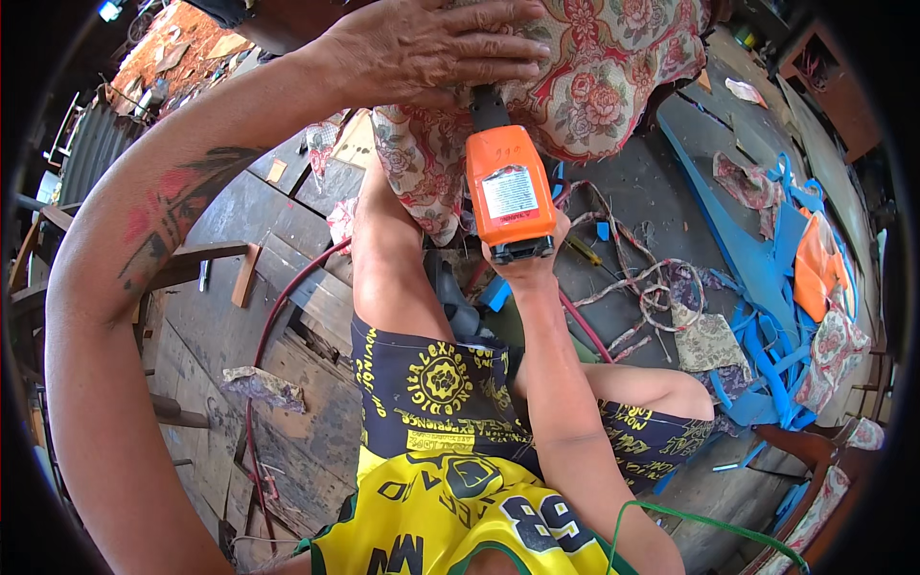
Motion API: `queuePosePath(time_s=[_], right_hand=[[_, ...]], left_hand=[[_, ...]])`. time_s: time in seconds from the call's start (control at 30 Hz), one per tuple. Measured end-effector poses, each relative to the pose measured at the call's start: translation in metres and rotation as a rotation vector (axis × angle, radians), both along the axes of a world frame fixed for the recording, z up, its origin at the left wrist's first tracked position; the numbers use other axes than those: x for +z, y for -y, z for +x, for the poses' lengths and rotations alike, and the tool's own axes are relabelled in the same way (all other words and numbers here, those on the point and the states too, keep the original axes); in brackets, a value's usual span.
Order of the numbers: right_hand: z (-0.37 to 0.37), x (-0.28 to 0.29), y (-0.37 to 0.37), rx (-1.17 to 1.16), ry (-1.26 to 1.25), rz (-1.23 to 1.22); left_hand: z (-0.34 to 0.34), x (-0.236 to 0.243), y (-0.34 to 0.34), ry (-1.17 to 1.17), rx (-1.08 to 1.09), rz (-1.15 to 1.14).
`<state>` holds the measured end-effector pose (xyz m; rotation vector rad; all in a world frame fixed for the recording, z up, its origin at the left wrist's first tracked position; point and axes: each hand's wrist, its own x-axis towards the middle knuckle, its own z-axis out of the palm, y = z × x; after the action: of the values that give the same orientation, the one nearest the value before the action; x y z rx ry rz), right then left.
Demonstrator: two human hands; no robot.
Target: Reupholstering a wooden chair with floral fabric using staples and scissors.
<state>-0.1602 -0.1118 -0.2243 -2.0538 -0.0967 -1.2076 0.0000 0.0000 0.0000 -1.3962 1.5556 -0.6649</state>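
Floral fabric in red and cream covers a rounded piece in front of me, its lower edge hanging loose at the left. My left hand lies flat on it, fingers stretched out toward the right. An orange pneumatic staple gun is gripped in my right hand, which is mostly hidden beneath the tool. The gun's dark nose meets the fabric just below my left fingers; whether it presses on the cloth I cannot tell.
A red air hose curves over the wooden floor at left. Twisted fabric cord lies right of the gun. Farther right are blue scraps, an orange piece and floral offcuts. A wooden chair frame stands lower right.
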Motion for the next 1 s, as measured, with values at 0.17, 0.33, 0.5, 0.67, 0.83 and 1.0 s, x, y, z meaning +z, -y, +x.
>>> queuePosePath(time_s=[0.17, 0.33, 0.5, 0.67, 0.83, 1.0], right_hand=[[-0.013, 0.008, -0.008, 0.089, 0.100, 0.088], [-0.002, 0.011, -0.012, 0.096, 0.050, 0.105], [0.003, 0.014, -0.015, 0.105, 0.088, 0.067], [0.002, 0.017, -0.027, 0.100, 0.017, 0.152], [0.002, 0.014, -0.028, 0.059, -0.037, 0.120], [0.002, 0.009, -0.019, 0.039, 0.033, 0.082]], left_hand=[[0.002, 0.004, 0.000, -0.072, -0.004, -0.010], [0.000, 0.004, 0.001, -0.053, -0.010, -0.016], [0.002, 0.000, -0.001, -0.059, -0.022, -0.019], [0.009, -0.007, -0.003, -0.057, -0.073, -0.085], [-0.002, 0.008, 0.001, -0.128, -0.008, -0.007], [0.013, -0.009, -0.001, -0.127, -0.116, -0.089]])
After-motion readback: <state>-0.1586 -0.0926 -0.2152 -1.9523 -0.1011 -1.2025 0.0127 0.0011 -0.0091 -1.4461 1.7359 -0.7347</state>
